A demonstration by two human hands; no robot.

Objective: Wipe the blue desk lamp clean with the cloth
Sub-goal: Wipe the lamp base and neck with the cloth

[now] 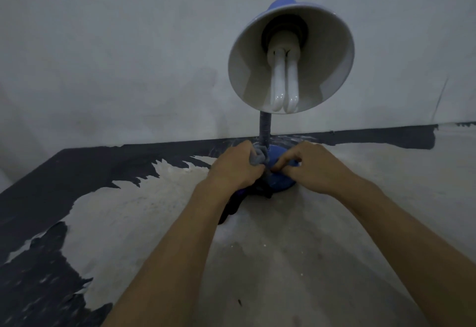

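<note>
The blue desk lamp [280, 174] stands on the worn tabletop [283, 249], at its far edge just before the wall [128, 43]. Its shade [332, 50] tilts toward you, exposing a white bulb [284, 84]; the flexible neck [265, 130] rises from the round base. Your left hand [234, 167] is closed around a bunched grey cloth [258, 157], pressed against the foot of the neck on the base. A darker part of the cloth trails beneath your left wrist onto the tabletop. Your right hand [314, 167] rests on the right side of the base with fingers curled; whether it pinches the cloth cannot be determined. The tabletop shows dark coating peeled away to pale patches.
</note>
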